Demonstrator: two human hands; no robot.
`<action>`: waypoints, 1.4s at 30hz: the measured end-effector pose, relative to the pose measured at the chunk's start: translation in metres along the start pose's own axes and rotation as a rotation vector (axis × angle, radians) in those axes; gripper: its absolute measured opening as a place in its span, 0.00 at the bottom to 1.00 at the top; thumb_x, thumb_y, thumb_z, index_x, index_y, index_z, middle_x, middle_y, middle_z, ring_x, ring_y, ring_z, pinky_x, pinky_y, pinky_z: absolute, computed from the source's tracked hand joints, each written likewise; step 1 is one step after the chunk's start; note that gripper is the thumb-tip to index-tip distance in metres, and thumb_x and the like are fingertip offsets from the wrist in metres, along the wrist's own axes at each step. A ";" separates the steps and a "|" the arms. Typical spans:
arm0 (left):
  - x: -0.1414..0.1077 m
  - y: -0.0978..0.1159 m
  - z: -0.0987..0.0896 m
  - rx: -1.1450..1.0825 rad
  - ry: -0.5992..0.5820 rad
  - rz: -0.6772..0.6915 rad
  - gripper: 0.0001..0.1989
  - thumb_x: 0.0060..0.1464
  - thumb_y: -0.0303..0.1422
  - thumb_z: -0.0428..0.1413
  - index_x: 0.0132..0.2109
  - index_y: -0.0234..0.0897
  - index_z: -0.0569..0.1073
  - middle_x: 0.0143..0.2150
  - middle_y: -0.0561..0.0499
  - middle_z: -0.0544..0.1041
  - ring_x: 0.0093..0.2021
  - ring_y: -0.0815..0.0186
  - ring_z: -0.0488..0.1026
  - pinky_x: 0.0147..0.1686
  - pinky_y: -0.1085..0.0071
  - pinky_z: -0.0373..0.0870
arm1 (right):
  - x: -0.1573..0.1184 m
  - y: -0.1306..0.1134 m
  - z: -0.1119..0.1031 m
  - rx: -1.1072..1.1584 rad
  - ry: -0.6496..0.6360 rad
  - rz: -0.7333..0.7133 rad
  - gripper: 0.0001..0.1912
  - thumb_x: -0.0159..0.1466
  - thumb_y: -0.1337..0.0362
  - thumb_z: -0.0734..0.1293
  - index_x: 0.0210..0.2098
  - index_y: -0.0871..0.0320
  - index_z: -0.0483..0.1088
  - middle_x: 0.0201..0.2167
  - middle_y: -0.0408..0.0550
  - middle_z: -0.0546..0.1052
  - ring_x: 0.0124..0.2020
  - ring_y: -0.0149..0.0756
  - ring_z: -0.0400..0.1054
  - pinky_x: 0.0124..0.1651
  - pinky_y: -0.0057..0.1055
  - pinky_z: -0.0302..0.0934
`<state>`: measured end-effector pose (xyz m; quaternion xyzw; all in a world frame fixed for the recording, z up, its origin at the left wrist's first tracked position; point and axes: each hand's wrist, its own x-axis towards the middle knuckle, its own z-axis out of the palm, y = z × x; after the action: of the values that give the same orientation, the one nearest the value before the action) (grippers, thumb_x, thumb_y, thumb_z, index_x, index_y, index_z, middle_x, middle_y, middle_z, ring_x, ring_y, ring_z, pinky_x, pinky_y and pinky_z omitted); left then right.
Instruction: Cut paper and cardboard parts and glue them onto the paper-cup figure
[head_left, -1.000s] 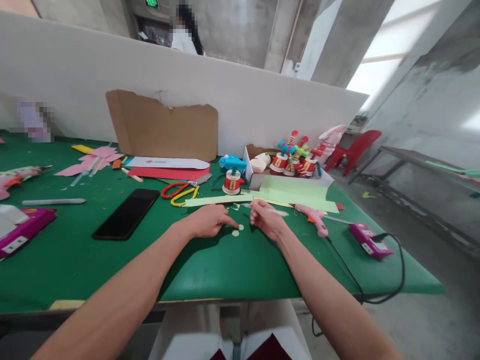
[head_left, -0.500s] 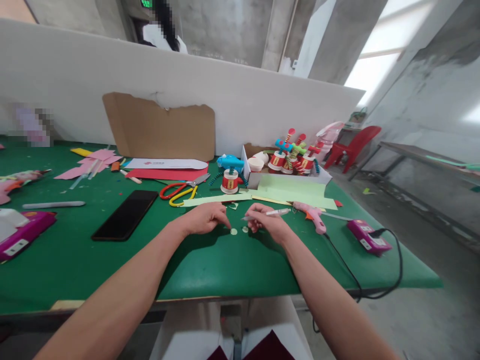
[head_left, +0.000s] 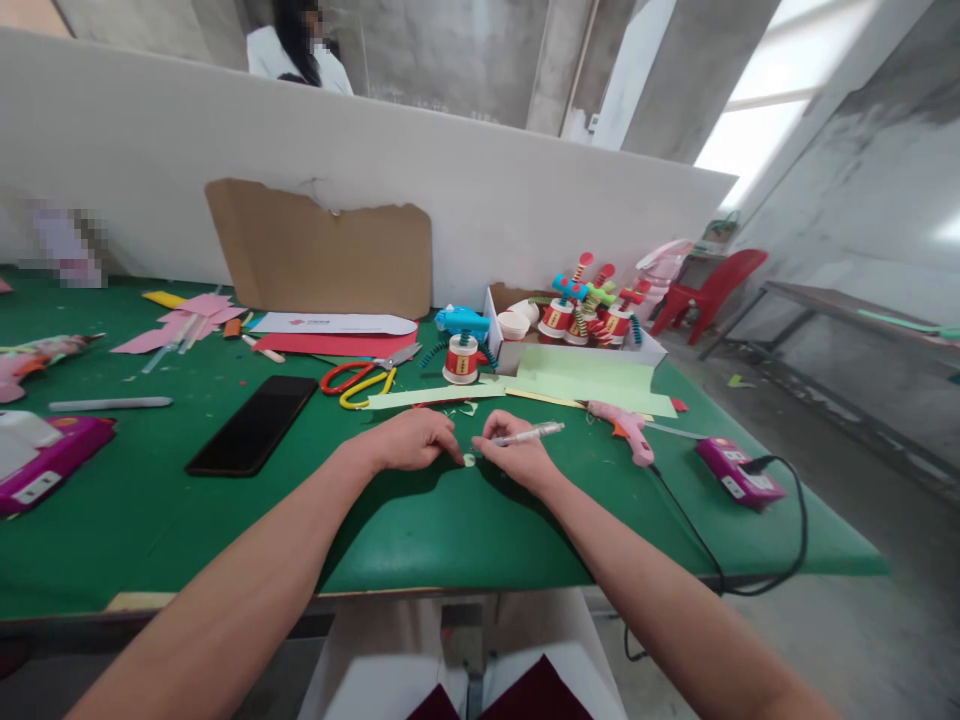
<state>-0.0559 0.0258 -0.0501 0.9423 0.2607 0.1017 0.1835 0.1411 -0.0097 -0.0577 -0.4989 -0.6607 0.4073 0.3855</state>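
Note:
My right hand point(head_left: 517, 455) is closed round a white pen point(head_left: 534, 434). Its tip end points left, close to a small pale green paper circle point(head_left: 470, 460) on the table. From the other side, my left hand point(head_left: 414, 440) holds the circle's left edge with a lowered fingertip, its other fingers curled in. Both hands rest low over the green tabletop point(head_left: 450, 545). Just beyond them lie a pale green paper strip point(head_left: 431, 397) and small paper scraps point(head_left: 470, 408). A second paper circle cannot be made out, perhaps hidden by my right hand.
Scissors point(head_left: 360, 380) and a black phone point(head_left: 253, 425) lie left. A paper-cup figure point(head_left: 461, 358) stands ahead, beside a box point(head_left: 510, 355) of similar figures. A pink glue gun point(head_left: 626, 428) trails a cord point(head_left: 686, 530) toward a purple power block point(head_left: 739, 472). A white partition point(head_left: 480, 180) closes the back.
My right hand has shifted slightly left, bringing the pen toward the paper circle by my left fingertip. The second circle has gone out of sight. My left hand stays nearly still.

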 end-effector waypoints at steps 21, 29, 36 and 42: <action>-0.001 0.005 -0.004 -0.001 0.000 -0.024 0.23 0.44 0.18 0.48 0.39 0.45 0.80 0.31 0.55 0.77 0.31 0.71 0.71 0.33 0.78 0.62 | -0.001 0.001 0.005 -0.161 -0.002 -0.076 0.10 0.51 0.63 0.63 0.18 0.55 0.56 0.15 0.37 0.60 0.18 0.27 0.52 0.22 0.26 0.47; 0.000 0.004 -0.003 0.000 0.000 -0.014 0.23 0.44 0.18 0.48 0.39 0.45 0.80 0.31 0.55 0.78 0.30 0.71 0.71 0.33 0.78 0.63 | -0.001 0.003 0.005 -0.145 -0.007 -0.090 0.10 0.52 0.63 0.63 0.18 0.55 0.57 0.15 0.36 0.60 0.19 0.27 0.52 0.22 0.25 0.47; 0.000 0.004 -0.003 0.006 0.002 -0.014 0.22 0.45 0.18 0.48 0.39 0.45 0.80 0.31 0.56 0.78 0.31 0.71 0.71 0.34 0.78 0.63 | -0.001 0.003 0.003 -0.179 -0.016 -0.095 0.10 0.51 0.64 0.64 0.18 0.55 0.57 0.15 0.36 0.61 0.19 0.27 0.53 0.23 0.25 0.48; 0.000 0.003 -0.002 0.001 0.002 -0.015 0.22 0.45 0.18 0.48 0.39 0.45 0.80 0.31 0.56 0.77 0.31 0.71 0.71 0.34 0.78 0.63 | 0.000 0.003 0.003 -0.184 -0.013 -0.098 0.10 0.51 0.64 0.63 0.18 0.55 0.57 0.15 0.36 0.61 0.19 0.27 0.53 0.23 0.25 0.48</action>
<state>-0.0555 0.0238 -0.0466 0.9403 0.2680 0.1011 0.1837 0.1391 -0.0101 -0.0617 -0.4968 -0.7214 0.3286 0.3533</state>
